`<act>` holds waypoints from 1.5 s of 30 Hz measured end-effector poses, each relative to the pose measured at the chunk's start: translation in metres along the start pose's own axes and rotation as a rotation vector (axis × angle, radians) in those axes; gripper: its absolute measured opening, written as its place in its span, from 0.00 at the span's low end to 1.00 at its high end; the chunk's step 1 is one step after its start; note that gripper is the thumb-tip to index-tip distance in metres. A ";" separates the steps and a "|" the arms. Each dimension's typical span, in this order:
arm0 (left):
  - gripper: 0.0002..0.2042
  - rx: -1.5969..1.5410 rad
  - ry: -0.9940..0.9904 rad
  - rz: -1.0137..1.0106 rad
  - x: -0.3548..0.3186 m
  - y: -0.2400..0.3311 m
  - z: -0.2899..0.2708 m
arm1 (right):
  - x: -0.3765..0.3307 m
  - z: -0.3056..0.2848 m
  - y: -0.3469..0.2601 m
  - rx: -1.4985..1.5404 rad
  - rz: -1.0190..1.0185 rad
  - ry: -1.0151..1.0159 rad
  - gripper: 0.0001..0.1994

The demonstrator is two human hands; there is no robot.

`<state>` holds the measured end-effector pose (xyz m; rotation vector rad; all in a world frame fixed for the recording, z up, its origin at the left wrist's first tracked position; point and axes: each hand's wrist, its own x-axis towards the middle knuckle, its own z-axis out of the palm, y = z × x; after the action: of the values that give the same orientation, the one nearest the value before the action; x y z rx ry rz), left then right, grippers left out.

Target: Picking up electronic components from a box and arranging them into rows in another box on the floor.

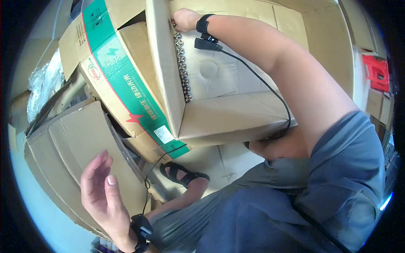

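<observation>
My right hand [184,20] reaches into an open cardboard box [228,118], at the far end of its left wall. Its fingers are curled together and pressed down, with a small shiny bit showing at the fingertips; I cannot make out what they hold. Below that hand, a row of shiny round metal pieces [182,66] runs along the box's left wall, in touch with one another on the cardboard bottom. My left hand [103,189] is raised at the lower left, in front of another carton, its fingers loosely bent and apart with nothing in them.
A green and tan printed carton [122,80] leans against the box's left side. A brown carton [80,147] stands left, with clear plastic wrap [46,86] behind it. A black cable [257,74] hangs from my right wrist across the box. A red plastic thing [375,72] lies far right.
</observation>
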<state>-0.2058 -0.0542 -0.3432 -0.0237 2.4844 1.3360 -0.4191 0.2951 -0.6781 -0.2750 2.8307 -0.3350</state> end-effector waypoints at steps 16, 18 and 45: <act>0.14 0.092 -0.187 -0.031 -0.005 -0.005 0.021 | -0.002 -0.002 0.001 -0.029 -0.100 -0.191 0.14; 0.14 0.266 -0.366 0.061 -0.002 0.003 0.029 | -0.007 -0.008 0.008 -0.026 -0.091 -0.115 0.14; 0.14 0.224 -1.067 0.121 -0.031 -0.048 0.175 | -0.049 -0.010 -0.016 0.140 0.120 -0.285 0.16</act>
<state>-0.1214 0.0576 -0.4625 0.7025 1.6830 0.7564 -0.3731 0.2928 -0.6523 -0.1120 2.5171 -0.4290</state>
